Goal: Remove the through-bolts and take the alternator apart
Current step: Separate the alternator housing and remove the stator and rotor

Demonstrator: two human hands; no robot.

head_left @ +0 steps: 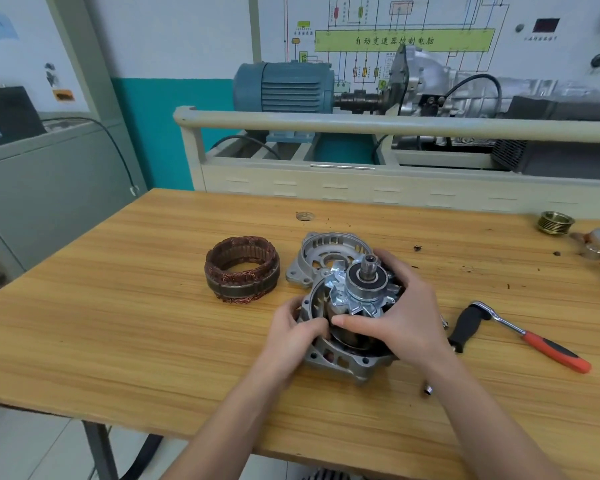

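Gripping the rotor (355, 299) from the right, the right hand (400, 317) has its fingers curled over the fan blades and its thumb stretched along the near side, while the left hand (291, 332) curls round the near-left rim of the rear housing (340, 362) to steady it. Both sit at the middle of the wooden bench (118, 306), the rotor tilted in the housing with its threaded shaft (369, 265) pointing up and away.

The stator (242, 268) (copper windings showing) stands apart to the left, and the front end frame (321, 258) lies just behind the rotor. A ratchet wrench (530, 336) rests to the right, a grooved pulley (555, 221) at the far right edge.

By the look of it the rotor is dense steel and will feel heavy and stiff. Its fan blades are thin and sharp-edged, so the safer hold is probably the pole body or the bearing collar, lifted straight along the shaft. The cast housing should be light but awkward, best held by its rim.
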